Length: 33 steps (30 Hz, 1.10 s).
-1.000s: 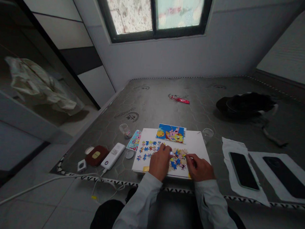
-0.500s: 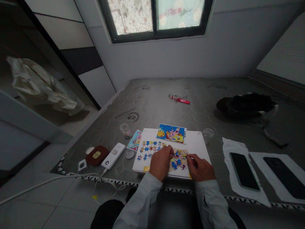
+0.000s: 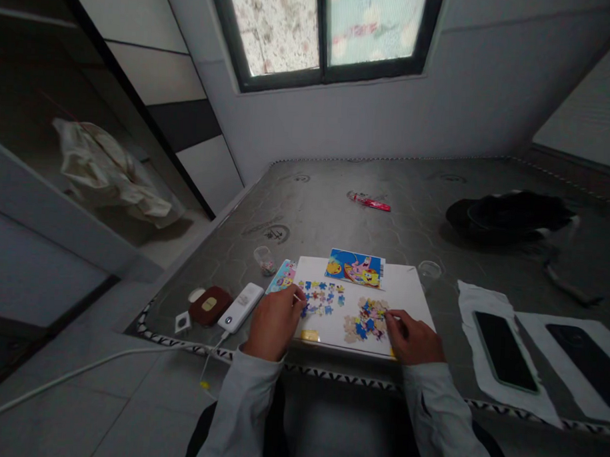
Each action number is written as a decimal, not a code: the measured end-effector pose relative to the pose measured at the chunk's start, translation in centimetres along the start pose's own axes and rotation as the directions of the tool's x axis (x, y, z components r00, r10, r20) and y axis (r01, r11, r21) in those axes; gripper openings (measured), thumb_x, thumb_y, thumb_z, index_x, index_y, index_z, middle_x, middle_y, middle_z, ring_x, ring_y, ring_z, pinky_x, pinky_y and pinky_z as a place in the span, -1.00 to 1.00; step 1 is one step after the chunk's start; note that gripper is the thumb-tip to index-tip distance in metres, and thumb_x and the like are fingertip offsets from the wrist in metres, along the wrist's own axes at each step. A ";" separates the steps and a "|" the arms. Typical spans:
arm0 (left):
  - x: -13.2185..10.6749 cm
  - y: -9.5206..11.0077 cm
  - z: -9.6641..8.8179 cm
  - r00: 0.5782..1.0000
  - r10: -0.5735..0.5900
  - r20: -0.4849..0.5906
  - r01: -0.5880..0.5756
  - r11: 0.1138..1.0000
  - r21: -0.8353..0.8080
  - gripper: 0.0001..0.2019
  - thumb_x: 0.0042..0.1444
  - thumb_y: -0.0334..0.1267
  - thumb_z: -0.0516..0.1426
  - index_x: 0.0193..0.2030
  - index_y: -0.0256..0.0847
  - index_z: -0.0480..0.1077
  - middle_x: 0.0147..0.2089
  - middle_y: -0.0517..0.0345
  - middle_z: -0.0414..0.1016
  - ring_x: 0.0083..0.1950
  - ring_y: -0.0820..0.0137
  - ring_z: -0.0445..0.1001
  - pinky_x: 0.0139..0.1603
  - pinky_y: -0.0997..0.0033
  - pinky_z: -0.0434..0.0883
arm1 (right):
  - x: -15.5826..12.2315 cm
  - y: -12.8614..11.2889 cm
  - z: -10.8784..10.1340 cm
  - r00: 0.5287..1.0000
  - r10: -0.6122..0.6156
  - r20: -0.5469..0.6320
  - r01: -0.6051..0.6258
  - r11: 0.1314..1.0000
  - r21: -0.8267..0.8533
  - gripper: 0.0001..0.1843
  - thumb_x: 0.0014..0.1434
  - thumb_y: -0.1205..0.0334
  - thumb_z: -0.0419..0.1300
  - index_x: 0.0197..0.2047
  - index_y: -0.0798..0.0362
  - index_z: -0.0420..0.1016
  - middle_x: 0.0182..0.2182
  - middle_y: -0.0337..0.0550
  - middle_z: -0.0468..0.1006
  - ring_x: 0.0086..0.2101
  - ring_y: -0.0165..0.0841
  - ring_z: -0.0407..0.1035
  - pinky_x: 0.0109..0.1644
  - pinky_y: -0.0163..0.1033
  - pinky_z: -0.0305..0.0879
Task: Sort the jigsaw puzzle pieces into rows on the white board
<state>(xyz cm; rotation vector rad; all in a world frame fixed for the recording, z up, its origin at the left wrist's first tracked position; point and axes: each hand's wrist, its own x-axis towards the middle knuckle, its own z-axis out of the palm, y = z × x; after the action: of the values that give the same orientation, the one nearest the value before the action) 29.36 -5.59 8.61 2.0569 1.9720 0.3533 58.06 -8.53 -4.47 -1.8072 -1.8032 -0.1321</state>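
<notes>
Exposure: dim overall, with muted grey tones.
Light source: dark-framed two-pane window (image 3: 323, 37) at the top; its patterned panes are the brightest area and carry fine ribbed lines.
Mat sheen: soft, pale reflection on the grey hexagon-patterned mat (image 3: 320, 209), below the window.
Board shading: flat white rectangular board (image 3: 403, 288) reads light grey; dark shadow under its front edge.
Deep shade: open recess (image 3: 30, 79) at left and black fabric bundle (image 3: 515, 216) at right lose detail.
Edge distortion: wide-angle stretch; white-and-black panelled cabinet (image 3: 150, 70) slants diagonally.
Sharpness: small multicoloured jigsaw pieces (image 3: 368, 323) appear soft, their prints unreadable.
</notes>
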 end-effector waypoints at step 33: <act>-0.4 -4.4 1.1 0.974 -0.214 0.079 0.201 0.969 0.142 -0.75 -0.10 -0.07 0.37 -0.31 -0.06 0.49 -0.25 0.16 0.61 -0.16 0.22 0.54 -0.27 0.34 0.27 | -0.1 -0.8 -0.3 0.998 0.046 0.052 -0.043 0.998 -0.050 -0.68 0.30 -0.01 0.05 -0.15 -0.06 0.57 -0.49 -0.24 0.58 -0.49 -0.34 0.36 -0.40 -0.29 0.07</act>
<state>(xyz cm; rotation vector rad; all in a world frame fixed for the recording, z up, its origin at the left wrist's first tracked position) 25.66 -5.81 6.03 1.8792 2.1800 0.0821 57.43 -8.80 -4.01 -1.9000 -1.8093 -0.1130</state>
